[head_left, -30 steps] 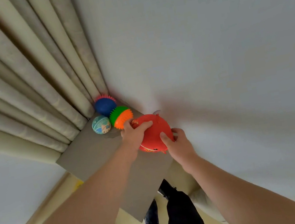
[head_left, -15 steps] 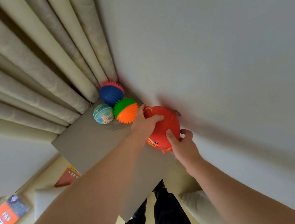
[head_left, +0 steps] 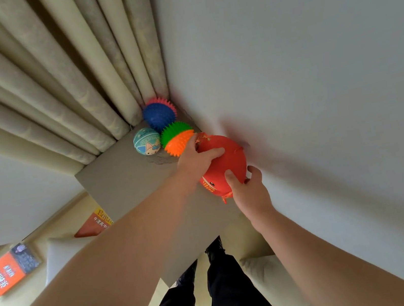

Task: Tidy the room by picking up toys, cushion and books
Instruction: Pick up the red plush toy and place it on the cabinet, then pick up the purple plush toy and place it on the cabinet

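Note:
A round red toy [head_left: 226, 163] sits on the grey shelf top [head_left: 124, 176], pressed against the wall. My left hand [head_left: 196, 160] grips its upper side and my right hand [head_left: 248, 190] holds its lower end. Just behind it lie a green and orange spiky ball [head_left: 176, 138], a blue and pink spiky ball [head_left: 158, 113] in the corner, and a small teal ball [head_left: 146, 141] with a cartoon print. On the floor below lie an orange book [head_left: 4, 271], a second orange book [head_left: 96, 222], a white cushion [head_left: 60, 254] and another cushion [head_left: 273, 280].
Beige curtains [head_left: 54, 78] hang at the shelf's far edge and a plain wall [head_left: 317, 80] runs along its right side. My dark-trousered legs [head_left: 214, 297] stand on the pale floor under the shelf's near corner.
Both hands have carried the red toy a little further toward the corner, up against the spiky ball. My view has dipped, and the books and cushions on the floor have come into sight.

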`<state>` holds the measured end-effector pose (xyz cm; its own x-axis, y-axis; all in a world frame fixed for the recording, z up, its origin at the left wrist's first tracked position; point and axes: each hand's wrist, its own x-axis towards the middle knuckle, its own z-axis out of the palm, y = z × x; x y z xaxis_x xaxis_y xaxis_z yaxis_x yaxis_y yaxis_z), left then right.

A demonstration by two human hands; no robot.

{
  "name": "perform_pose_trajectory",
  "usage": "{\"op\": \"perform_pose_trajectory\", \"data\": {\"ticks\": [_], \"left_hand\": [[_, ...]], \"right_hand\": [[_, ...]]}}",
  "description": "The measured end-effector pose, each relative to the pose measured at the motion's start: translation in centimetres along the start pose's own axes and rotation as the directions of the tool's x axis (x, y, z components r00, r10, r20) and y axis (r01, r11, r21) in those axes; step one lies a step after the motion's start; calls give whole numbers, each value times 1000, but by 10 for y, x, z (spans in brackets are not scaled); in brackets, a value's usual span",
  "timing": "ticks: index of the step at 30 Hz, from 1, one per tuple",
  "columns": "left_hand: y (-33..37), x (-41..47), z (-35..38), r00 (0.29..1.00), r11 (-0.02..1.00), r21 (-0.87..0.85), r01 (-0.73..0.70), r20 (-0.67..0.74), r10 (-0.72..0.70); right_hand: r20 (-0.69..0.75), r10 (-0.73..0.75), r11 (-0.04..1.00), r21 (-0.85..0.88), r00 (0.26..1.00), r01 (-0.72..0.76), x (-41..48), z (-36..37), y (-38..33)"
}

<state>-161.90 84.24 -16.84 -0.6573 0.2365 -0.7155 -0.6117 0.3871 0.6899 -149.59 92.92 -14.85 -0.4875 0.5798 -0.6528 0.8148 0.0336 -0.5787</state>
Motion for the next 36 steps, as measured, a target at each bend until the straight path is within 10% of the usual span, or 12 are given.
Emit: {"op": "perform_pose_trajectory", "data": {"ticks": [11, 16, 24, 36], "left_hand": [[0, -38, -20, 994, 1000, -1, 15, -107, -16], [0, -82, -60, 984, 994, -110, -4, -177, -15], [-78, -222, -156, 841, 843, -533, -75, -489, -234], [-236, -437, -163, 450, 491, -796, -355, -606, -657]], "right_hand": [[-158, 10, 999, 32, 987, -5, -47, 11, -19], [-147, -234, 966, 75, 961, 246, -88, 22, -41], [319, -462, 882, 67, 827, 467, -156, 78, -82], [830, -302, 814, -32, 469, 581, -305, 151, -23]]}}
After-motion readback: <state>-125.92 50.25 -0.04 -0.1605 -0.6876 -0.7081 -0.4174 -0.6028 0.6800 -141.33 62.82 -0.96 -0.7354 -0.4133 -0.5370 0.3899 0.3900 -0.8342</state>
